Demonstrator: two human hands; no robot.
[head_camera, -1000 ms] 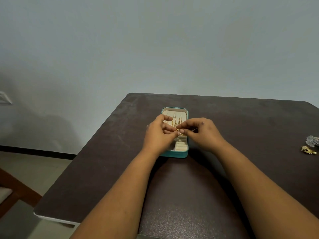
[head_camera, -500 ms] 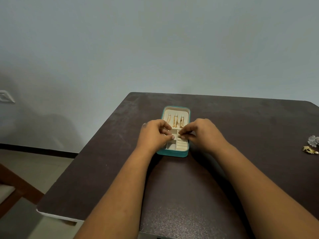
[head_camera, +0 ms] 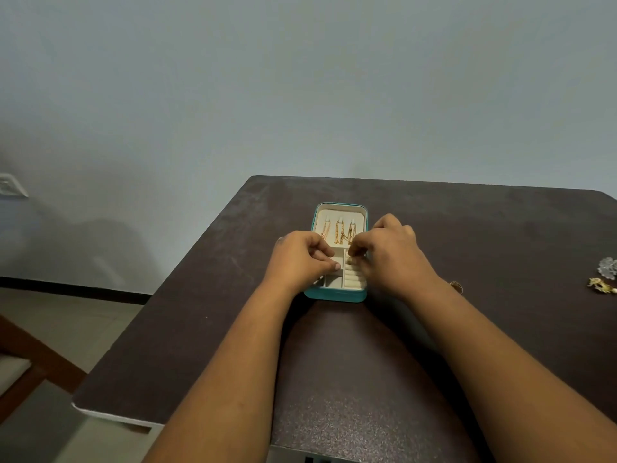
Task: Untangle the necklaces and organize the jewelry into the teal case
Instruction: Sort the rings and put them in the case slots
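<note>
Both hands have dropped from above the teal case into its near half on the table; right hand pinches something small and gold, blurred, at the ring rolls, left hand curled on the left compartments, its hold hidden, necklaces hanging behind.

Teal case lined in cream, gold chains hung inside, on a dark brown speckled table, against a pale grey-blue wall.
</note>
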